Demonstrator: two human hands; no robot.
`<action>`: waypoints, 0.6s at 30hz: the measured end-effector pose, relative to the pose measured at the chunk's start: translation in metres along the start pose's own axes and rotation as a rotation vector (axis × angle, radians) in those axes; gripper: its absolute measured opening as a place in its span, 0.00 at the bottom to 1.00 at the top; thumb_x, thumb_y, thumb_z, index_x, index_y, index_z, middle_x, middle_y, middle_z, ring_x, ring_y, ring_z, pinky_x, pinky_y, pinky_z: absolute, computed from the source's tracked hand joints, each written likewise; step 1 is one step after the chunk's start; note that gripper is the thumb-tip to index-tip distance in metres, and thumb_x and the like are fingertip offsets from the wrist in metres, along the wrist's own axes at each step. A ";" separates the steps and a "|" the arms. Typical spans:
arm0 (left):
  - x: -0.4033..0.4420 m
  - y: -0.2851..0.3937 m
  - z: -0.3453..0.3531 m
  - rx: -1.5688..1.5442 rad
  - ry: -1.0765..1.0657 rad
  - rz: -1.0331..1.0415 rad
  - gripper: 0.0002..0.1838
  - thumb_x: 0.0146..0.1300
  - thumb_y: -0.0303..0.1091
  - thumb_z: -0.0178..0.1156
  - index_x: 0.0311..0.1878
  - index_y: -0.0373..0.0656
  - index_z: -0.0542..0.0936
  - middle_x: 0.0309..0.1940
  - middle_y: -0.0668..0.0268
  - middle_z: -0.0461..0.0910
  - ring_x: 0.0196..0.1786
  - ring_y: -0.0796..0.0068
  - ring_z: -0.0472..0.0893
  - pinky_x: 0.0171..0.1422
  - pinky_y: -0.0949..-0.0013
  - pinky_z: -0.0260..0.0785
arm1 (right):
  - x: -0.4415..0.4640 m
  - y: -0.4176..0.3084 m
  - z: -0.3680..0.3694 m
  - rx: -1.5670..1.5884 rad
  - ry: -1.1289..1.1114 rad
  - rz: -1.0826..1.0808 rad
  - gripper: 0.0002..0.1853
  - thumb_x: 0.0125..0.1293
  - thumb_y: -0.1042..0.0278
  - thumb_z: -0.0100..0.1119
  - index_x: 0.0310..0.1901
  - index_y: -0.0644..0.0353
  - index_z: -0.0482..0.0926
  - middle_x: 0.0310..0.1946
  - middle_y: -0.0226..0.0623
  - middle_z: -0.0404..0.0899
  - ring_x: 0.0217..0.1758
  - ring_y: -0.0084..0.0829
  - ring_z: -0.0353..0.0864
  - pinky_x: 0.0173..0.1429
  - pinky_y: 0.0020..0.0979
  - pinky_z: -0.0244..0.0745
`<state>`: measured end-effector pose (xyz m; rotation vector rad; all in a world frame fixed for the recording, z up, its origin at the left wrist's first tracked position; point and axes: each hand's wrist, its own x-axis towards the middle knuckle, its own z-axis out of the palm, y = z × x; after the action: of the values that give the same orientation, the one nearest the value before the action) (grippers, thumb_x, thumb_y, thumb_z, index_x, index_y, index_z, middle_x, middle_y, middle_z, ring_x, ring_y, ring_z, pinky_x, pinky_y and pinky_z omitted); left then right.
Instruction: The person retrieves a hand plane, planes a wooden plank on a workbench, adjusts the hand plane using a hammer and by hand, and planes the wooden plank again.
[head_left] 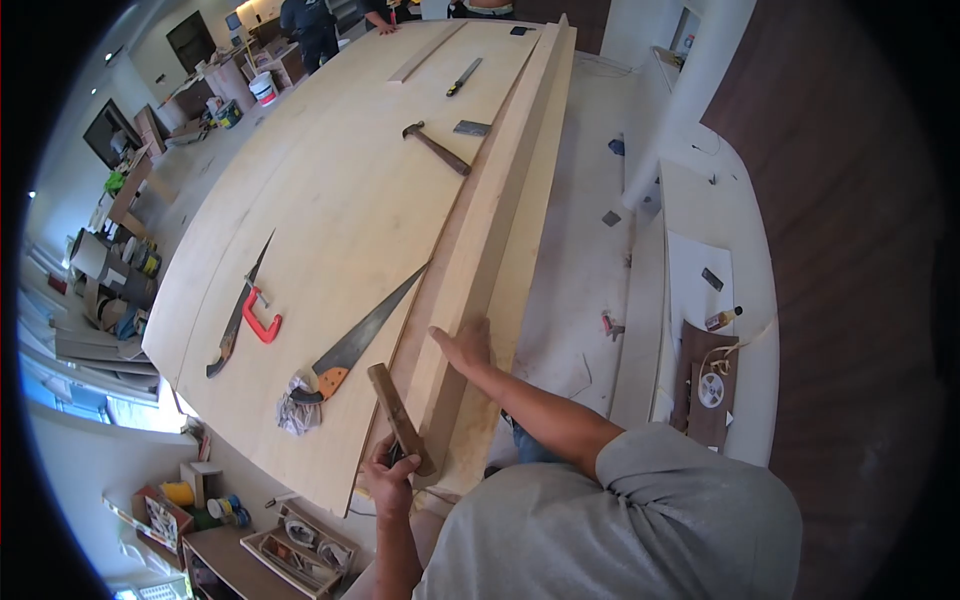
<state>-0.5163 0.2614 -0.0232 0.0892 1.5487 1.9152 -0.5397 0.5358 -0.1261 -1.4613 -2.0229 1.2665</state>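
Observation:
A wooden hand plane (392,402) is in my left hand (388,478), whose fingers are closed around its near end. The plane is tilted beside the near end of a long wooden beam (492,215). My right hand (464,348) grips this beam, thumb across the top and fingers over the right side, partly hidden. To the left, a handsaw (365,335) lies with its handle on a crumpled rag (297,410). A second handsaw (240,315) lies beyond it, with a red clamp (262,322) beside it. A hammer (438,148) lies farther up the board.
The large plywood sheet (300,190) fills the work surface. A chisel-like tool (464,77), a dark flat plate (472,128) and a wood strip (425,52) lie toward its far end. People stand there, one hand (387,27) on the sheet. A toolbox (300,548) sits lower left.

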 end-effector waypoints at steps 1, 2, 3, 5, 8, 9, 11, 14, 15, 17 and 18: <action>-0.002 -0.003 0.002 0.013 0.001 -0.009 0.33 0.46 0.17 0.65 0.60 0.21 0.76 0.48 0.52 0.86 0.49 0.63 0.86 0.61 0.63 0.77 | 0.000 0.000 0.002 0.038 0.030 0.022 0.49 0.55 0.50 0.72 0.71 0.75 0.60 0.72 0.73 0.58 0.74 0.64 0.64 0.75 0.49 0.64; -0.004 -0.004 0.003 0.027 0.002 -0.020 0.33 0.46 0.17 0.65 0.61 0.21 0.75 0.48 0.52 0.86 0.49 0.63 0.86 0.60 0.63 0.77 | -0.003 -0.007 -0.009 0.073 -0.038 0.050 0.45 0.55 0.53 0.71 0.67 0.75 0.65 0.66 0.70 0.66 0.69 0.61 0.70 0.71 0.48 0.69; -0.008 -0.004 0.004 0.028 0.000 -0.032 0.33 0.47 0.19 0.67 0.61 0.22 0.75 0.48 0.55 0.85 0.49 0.66 0.86 0.60 0.65 0.76 | -0.008 -0.022 -0.033 0.107 -0.107 0.083 0.40 0.55 0.55 0.71 0.64 0.76 0.69 0.59 0.67 0.74 0.63 0.58 0.77 0.67 0.46 0.73; -0.017 0.005 0.007 0.200 0.024 -0.018 0.33 0.47 0.21 0.69 0.61 0.24 0.76 0.47 0.57 0.85 0.48 0.69 0.85 0.58 0.67 0.76 | -0.007 -0.012 -0.039 0.148 -0.139 0.112 0.32 0.54 0.60 0.68 0.56 0.76 0.76 0.47 0.62 0.83 0.54 0.54 0.85 0.60 0.45 0.79; -0.027 0.015 0.004 0.445 0.078 0.044 0.34 0.47 0.27 0.73 0.60 0.29 0.78 0.44 0.63 0.84 0.44 0.75 0.82 0.55 0.70 0.75 | 0.009 0.023 -0.022 0.203 -0.069 0.077 0.21 0.51 0.65 0.65 0.44 0.73 0.82 0.37 0.57 0.87 0.46 0.53 0.88 0.54 0.45 0.82; -0.030 0.017 0.003 0.471 0.093 0.100 0.34 0.46 0.27 0.74 0.60 0.30 0.78 0.43 0.64 0.84 0.43 0.75 0.81 0.54 0.70 0.75 | 0.007 0.021 -0.028 0.234 -0.093 0.074 0.20 0.52 0.65 0.65 0.42 0.73 0.83 0.37 0.58 0.87 0.46 0.53 0.88 0.54 0.44 0.82; -0.042 0.038 0.005 0.624 0.122 0.133 0.36 0.45 0.27 0.75 0.62 0.32 0.78 0.44 0.64 0.83 0.44 0.76 0.82 0.54 0.71 0.75 | 0.005 0.012 -0.036 0.223 -0.144 0.106 0.18 0.52 0.65 0.64 0.40 0.73 0.83 0.37 0.58 0.87 0.47 0.53 0.88 0.54 0.43 0.82; -0.052 0.040 -0.003 0.454 0.174 0.099 0.38 0.45 0.27 0.75 0.64 0.34 0.77 0.47 0.62 0.83 0.46 0.76 0.82 0.55 0.70 0.76 | 0.020 0.007 -0.038 0.131 -0.169 0.139 0.18 0.52 0.65 0.64 0.40 0.73 0.84 0.38 0.58 0.87 0.47 0.52 0.88 0.53 0.42 0.82; -0.054 0.033 -0.010 0.461 0.195 0.149 0.38 0.46 0.25 0.75 0.65 0.33 0.76 0.44 0.64 0.83 0.45 0.76 0.83 0.54 0.71 0.76 | 0.028 0.009 -0.036 0.132 -0.137 0.107 0.18 0.52 0.65 0.64 0.40 0.73 0.84 0.38 0.57 0.87 0.47 0.51 0.89 0.52 0.42 0.82; -0.064 0.033 -0.012 0.456 0.255 0.188 0.38 0.46 0.26 0.76 0.64 0.33 0.77 0.47 0.61 0.83 0.47 0.75 0.83 0.55 0.69 0.76 | 0.053 0.014 -0.037 0.224 -0.131 0.113 0.19 0.51 0.65 0.65 0.41 0.73 0.84 0.38 0.56 0.87 0.45 0.49 0.89 0.50 0.41 0.82; -0.068 0.033 -0.012 0.452 0.283 0.208 0.38 0.46 0.27 0.76 0.64 0.34 0.77 0.49 0.60 0.83 0.48 0.74 0.83 0.56 0.68 0.76 | 0.065 0.013 -0.040 0.235 -0.127 0.114 0.19 0.51 0.65 0.65 0.41 0.73 0.84 0.38 0.55 0.87 0.44 0.48 0.89 0.49 0.40 0.82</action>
<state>-0.4830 0.2130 0.0259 0.1877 2.2227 1.7488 -0.5307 0.6124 -0.1284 -1.4334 -1.8129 1.6213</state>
